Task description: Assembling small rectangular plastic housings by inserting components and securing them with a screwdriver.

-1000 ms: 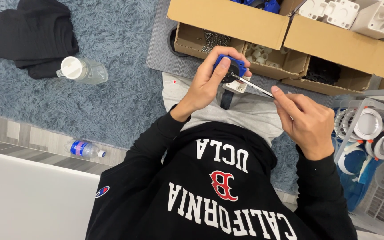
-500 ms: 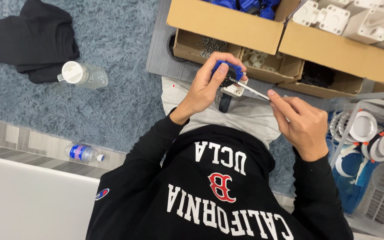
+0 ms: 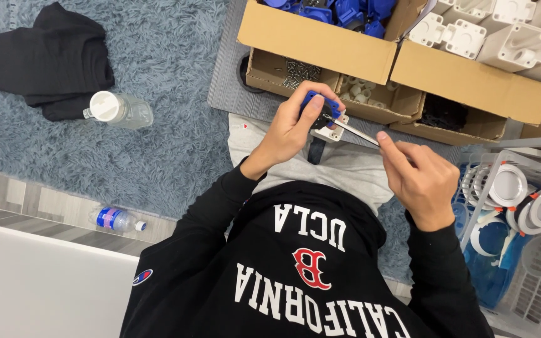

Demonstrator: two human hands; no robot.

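My left hand [image 3: 292, 128] grips a small blue and white plastic part [image 3: 325, 120] above my lap. My right hand [image 3: 417, 178] holds a thin metal screwdriver [image 3: 353, 131], whose tip touches the white side of the part. Both arms wear black sleeves. The screwdriver's handle is hidden inside my right fist.
Cardboard boxes [image 3: 320, 44] ahead hold blue parts, white plastic housings [image 3: 502, 37], screws and small pieces. A clear basket [image 3: 533, 250] with white rings sits right. A lidded jar [image 3: 119, 109], folded black cloth [image 3: 45, 59] and a water bottle [image 3: 117, 220] lie left on the rug.
Both hands stay on the part and the screwdriver with only slight shifts. The view has tilted a little, showing more of the boxes.
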